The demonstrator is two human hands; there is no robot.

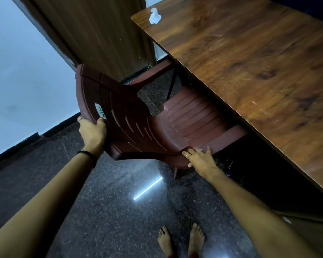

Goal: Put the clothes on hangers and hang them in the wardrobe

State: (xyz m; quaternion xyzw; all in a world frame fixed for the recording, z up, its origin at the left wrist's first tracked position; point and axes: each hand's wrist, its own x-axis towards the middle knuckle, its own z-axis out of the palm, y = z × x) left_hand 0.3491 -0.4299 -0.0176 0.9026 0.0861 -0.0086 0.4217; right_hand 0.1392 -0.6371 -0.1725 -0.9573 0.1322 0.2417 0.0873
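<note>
A maroon plastic chair [136, 125] stands with its seat tucked partly under a wooden table [250, 58]. My left hand [92, 133] grips the top edge of the chair's backrest, thumb over the front. My right hand [199, 158] rests on the near armrest with its fingers fairly straight on top and the thumb below the edge. No clothes or hangers are in view. A brown wooden panel [101, 28], possibly a wardrobe or a door, rises behind the chair.
A crumpled white paper [154, 16] lies near the table's far corner. A pale wall [21, 77] runs along the left. The floor [119, 211] is dark polished stone, and my bare feet [181, 241] stand at the bottom.
</note>
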